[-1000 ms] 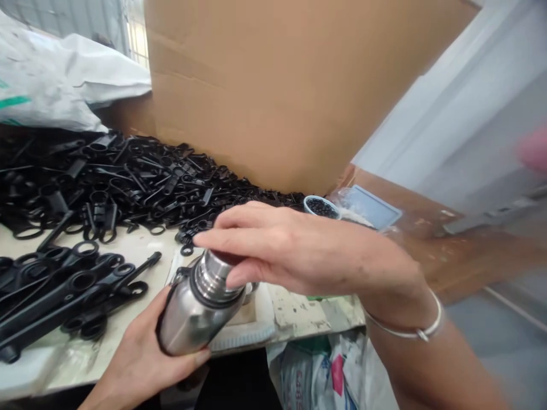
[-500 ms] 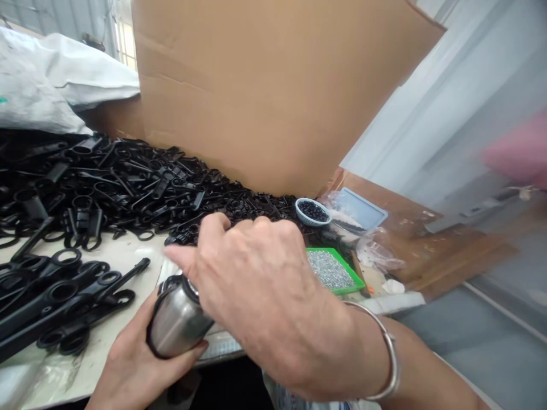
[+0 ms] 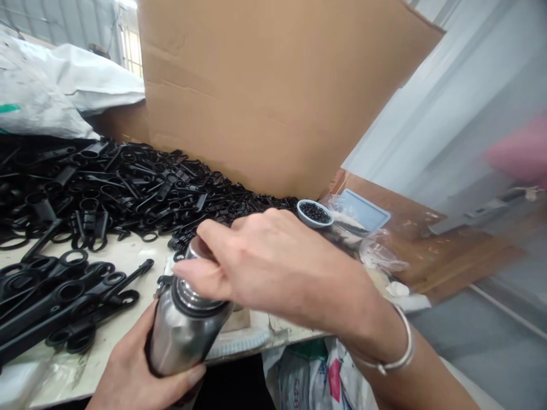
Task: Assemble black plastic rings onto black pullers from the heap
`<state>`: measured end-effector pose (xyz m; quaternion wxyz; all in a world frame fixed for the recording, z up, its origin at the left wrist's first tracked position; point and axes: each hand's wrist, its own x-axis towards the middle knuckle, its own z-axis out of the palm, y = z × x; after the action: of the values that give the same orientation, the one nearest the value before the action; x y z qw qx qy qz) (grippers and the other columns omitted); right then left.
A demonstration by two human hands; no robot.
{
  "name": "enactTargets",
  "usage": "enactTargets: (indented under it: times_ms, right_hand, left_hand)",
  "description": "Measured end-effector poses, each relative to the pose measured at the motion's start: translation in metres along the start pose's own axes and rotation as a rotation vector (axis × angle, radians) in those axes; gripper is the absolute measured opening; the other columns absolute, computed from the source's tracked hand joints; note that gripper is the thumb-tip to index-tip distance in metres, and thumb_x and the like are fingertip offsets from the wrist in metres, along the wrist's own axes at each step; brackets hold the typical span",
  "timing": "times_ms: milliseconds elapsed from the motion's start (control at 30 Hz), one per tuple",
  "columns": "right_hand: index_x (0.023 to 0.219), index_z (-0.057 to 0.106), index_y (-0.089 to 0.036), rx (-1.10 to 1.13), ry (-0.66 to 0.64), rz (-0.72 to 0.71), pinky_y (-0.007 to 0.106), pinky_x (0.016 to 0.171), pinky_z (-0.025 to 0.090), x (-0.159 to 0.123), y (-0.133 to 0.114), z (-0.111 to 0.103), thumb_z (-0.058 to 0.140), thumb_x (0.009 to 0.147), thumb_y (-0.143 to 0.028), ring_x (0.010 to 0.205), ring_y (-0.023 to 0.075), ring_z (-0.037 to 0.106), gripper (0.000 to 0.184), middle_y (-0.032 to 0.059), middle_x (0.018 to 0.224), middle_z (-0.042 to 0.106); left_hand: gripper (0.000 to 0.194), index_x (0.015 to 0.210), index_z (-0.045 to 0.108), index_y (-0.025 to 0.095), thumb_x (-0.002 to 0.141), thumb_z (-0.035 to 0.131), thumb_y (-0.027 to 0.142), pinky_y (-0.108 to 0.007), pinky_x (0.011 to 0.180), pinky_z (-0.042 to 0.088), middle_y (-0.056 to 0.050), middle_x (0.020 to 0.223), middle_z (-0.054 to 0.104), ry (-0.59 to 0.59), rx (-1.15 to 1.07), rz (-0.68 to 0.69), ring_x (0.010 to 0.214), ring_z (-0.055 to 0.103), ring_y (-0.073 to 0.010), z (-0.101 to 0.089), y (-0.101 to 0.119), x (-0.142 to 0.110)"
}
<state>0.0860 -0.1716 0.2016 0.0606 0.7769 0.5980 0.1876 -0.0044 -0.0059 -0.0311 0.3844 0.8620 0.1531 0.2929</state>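
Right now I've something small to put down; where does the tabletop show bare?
Pale tabletop shows between the near black parts and the left hand, and in a narrow strip between those parts and the black heap. Crowded: the heap, and around the blue basket.

Smooth metal bottle (glossy), matt brown cardboard.

The bottle sat in the left hand before a heap of parts, with cardboard behind and a basket rightward.
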Motion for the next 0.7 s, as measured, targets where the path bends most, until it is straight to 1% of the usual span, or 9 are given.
enactTargets:
  times_ms: [67, 133, 200, 267, 300, 433, 533, 600, 700]
  right_hand:
    - [0.096, 0.073, -0.024, -0.078, 0.014, -0.005, 0.029, 0.046, 0.035, 0.002, -0.007, 0.0, 0.043, 0.105, -0.027, 0.056, 0.015, 0.056, 0.031, -0.001, 0.076, 0.064]
    - [0.111, 0.072, -0.033, -0.055, -0.001, -0.058, 0.027, 0.049, 0.038, 0.002, -0.007, -0.004, 0.048, 0.103, -0.022, 0.064, 0.0151, 0.06, 0.027, -0.0024, 0.088, 0.068]
    - [0.12, 0.068, -0.035, 0.078, -0.065, -0.021, 0.027, 0.057, 0.046, 0.004, -0.001, -0.008, 0.052, 0.104, -0.035, 0.074, 0.0149, 0.065, 0.022, -0.0049, 0.093, 0.07]
    - [0.122, 0.066, -0.032, 0.252, -0.134, 0.001, 0.024, 0.072, 0.051, 0.007, 0.007, -0.01, 0.055, 0.102, -0.048, 0.087, 0.0127, 0.067, 0.028, -0.008, 0.096, 0.071]
    - [0.124, 0.065, -0.031, 0.331, -0.151, -0.025, 0.021, 0.08, 0.051, 0.009, 0.012, -0.01, 0.057, 0.1, -0.049, 0.094, 0.0109, 0.067, 0.03, -0.01, 0.101, 0.071]
    - [0.126, 0.064, -0.027, 0.527, -0.13, -0.264, 0.015, 0.099, 0.043, 0.012, 0.027, -0.008, 0.057, 0.098, -0.023, 0.113, 0.0029, 0.06, 0.03, -0.0147, 0.132, 0.063]
    - [0.124, 0.065, -0.029, 0.552, -0.124, -0.34, 0.014, 0.1, 0.041, 0.011, 0.031, -0.008, 0.051, 0.099, -0.019, 0.114, 0.0016, 0.059, 0.031, -0.017, 0.134, 0.062]
    - [0.126, 0.064, -0.035, 0.472, -0.108, -0.269, 0.015, 0.096, 0.044, 0.012, 0.024, -0.007, 0.054, 0.1, -0.029, 0.11, 0.0039, 0.062, 0.029, -0.0186, 0.121, 0.067]
    - [0.119, 0.071, -0.034, 0.285, -0.117, 0.037, 0.024, 0.084, 0.053, 0.017, -0.001, -0.003, 0.054, 0.101, -0.051, 0.094, 0.0134, 0.068, 0.031, -0.0068, 0.099, 0.072]
  left_hand:
    - [0.055, 0.089, 0.062, 0.023, 0.053, 0.072, 0.063, -0.04, 0.073, 0.064, -0.002, 0.08, 0.075, -0.063, -0.057, -0.028, 0.067, 0.071, -0.0283, -0.001, 0.002, 0.0]
    - [0.053, 0.087, 0.062, 0.023, 0.054, 0.073, 0.062, -0.04, 0.075, 0.064, -0.001, 0.078, 0.074, -0.085, -0.056, -0.041, 0.066, 0.07, -0.0278, -0.004, -0.001, 0.001]
    - [0.053, 0.086, 0.063, 0.023, 0.052, 0.077, 0.062, -0.04, 0.076, 0.063, -0.002, 0.08, 0.075, -0.121, -0.034, -0.001, 0.066, 0.071, -0.0279, -0.007, -0.01, 0.003]
    - [0.056, 0.09, 0.065, 0.023, 0.052, 0.077, 0.063, -0.04, 0.076, 0.063, -0.003, 0.088, 0.077, -0.138, -0.031, 0.053, 0.068, 0.072, -0.0284, -0.008, -0.022, 0.005]
    - [0.058, 0.094, 0.067, 0.023, 0.053, 0.077, 0.064, -0.04, 0.076, 0.063, -0.004, 0.092, 0.078, -0.138, -0.037, 0.083, 0.07, 0.072, -0.0286, -0.008, -0.029, 0.005]
    - [0.062, 0.105, 0.07, 0.028, 0.054, 0.075, 0.062, -0.037, 0.073, 0.063, -0.001, 0.101, 0.078, -0.125, -0.084, 0.201, 0.082, 0.074, -0.0295, -0.007, -0.048, 0.003]
    - [0.053, 0.096, 0.07, 0.028, 0.053, 0.074, 0.059, -0.035, 0.07, 0.061, 0.0, 0.096, 0.077, -0.165, -0.131, 0.159, 0.083, 0.073, -0.0297, -0.01, -0.045, 0.002]
    - [0.051, 0.087, 0.069, 0.027, 0.05, 0.074, 0.061, -0.036, 0.068, 0.061, 0.0, 0.087, 0.077, -0.15, -0.123, 0.098, 0.077, 0.072, -0.03, -0.012, -0.034, 0.002]
    - [0.059, 0.091, 0.066, 0.025, 0.048, 0.073, 0.066, -0.038, 0.065, 0.059, 0.0, 0.078, 0.075, -0.069, -0.032, -0.041, 0.072, 0.071, -0.0302, -0.011, -0.009, 0.001]
